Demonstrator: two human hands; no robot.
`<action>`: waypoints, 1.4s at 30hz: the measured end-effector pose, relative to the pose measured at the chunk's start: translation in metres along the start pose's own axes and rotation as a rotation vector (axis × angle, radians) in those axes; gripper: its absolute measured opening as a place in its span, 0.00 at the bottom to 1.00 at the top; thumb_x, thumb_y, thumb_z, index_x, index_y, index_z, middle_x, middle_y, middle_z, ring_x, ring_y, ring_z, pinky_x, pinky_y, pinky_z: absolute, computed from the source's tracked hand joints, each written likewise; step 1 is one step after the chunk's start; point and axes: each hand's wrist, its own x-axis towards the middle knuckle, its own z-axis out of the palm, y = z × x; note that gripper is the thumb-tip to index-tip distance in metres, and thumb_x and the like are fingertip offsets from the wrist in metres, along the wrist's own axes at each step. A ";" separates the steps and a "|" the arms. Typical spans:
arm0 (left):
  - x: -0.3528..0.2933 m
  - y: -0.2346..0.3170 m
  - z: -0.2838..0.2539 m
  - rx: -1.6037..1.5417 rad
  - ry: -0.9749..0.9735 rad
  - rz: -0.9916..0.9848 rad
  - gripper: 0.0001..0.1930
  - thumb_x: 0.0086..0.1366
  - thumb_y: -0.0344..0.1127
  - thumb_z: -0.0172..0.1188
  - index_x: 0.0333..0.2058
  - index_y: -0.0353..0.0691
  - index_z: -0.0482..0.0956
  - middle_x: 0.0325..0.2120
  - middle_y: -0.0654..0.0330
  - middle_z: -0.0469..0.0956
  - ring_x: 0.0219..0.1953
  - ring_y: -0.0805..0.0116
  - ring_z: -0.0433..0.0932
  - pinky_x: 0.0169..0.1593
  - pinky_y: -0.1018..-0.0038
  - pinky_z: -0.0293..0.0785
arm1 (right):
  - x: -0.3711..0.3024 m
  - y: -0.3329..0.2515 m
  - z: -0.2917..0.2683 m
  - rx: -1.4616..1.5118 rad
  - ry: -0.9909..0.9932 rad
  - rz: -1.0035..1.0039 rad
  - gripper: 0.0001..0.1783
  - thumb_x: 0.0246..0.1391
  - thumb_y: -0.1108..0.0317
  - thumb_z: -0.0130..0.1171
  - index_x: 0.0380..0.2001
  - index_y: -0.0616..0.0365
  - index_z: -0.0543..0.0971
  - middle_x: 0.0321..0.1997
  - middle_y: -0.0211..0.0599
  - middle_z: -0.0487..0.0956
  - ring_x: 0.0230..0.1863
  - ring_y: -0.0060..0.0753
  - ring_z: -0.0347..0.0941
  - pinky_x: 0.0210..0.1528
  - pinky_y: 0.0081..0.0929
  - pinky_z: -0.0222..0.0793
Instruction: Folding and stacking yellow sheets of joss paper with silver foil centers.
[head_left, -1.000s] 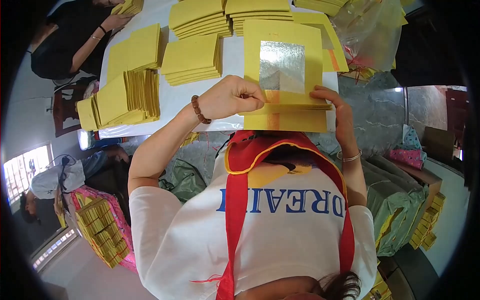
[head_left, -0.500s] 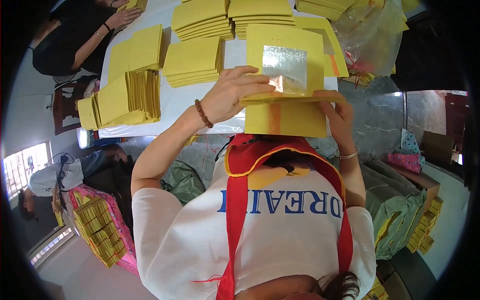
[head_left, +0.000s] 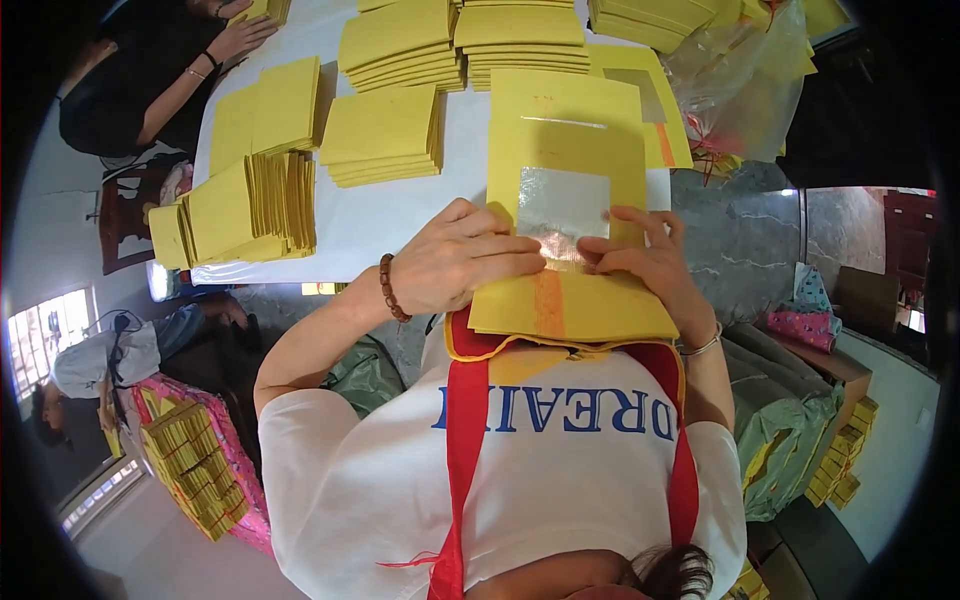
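A stack of yellow paper sheets lies in front of me, its near end overhanging the table edge. A silver foil square shows on its top sheet, with an orange streak below. My left hand rests on the left side of the sheets, fingers stretched toward the foil's lower edge. On the right side lies my right hand, its fingers spread and touching the foil's lower right part. Neither hand's fingers are wrapped round anything visible.
Folded yellow paper stacks stand left and behind on the white-covered table. A clear plastic bag sits at the back right. Another person's hand is at the far left. Green wrapped bundles stand right.
The raised fold of paper has gone down, and the top sheet now lies flat, nearer to me. My right hand has left the fold's edge and moved onto the foil.
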 end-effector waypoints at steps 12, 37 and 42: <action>0.021 -0.011 0.005 -0.737 0.111 -0.729 0.15 0.64 0.41 0.52 0.43 0.36 0.75 0.31 0.53 0.79 0.31 0.62 0.78 0.37 0.70 0.72 | 0.003 0.004 0.021 0.660 0.390 0.561 0.20 0.51 0.70 0.58 0.49 0.60 0.72 0.43 0.36 0.78 0.42 0.25 0.75 0.41 0.25 0.70; 0.027 -0.042 0.026 -0.958 0.303 -0.921 0.16 0.65 0.35 0.54 0.47 0.32 0.64 0.35 0.57 0.77 0.33 0.77 0.77 0.34 0.81 0.73 | 0.026 0.017 0.026 0.810 0.440 0.714 0.21 0.49 0.69 0.61 0.48 0.63 0.75 0.38 0.32 0.79 0.34 0.15 0.70 0.37 0.15 0.67; 0.026 -0.041 0.032 -1.028 0.400 -0.927 0.18 0.63 0.37 0.58 0.44 0.32 0.64 0.27 0.57 0.78 0.25 0.80 0.75 0.25 0.82 0.69 | 0.024 0.015 0.030 0.765 0.487 0.706 0.20 0.49 0.70 0.61 0.47 0.62 0.76 0.36 0.32 0.79 0.33 0.15 0.70 0.35 0.16 0.67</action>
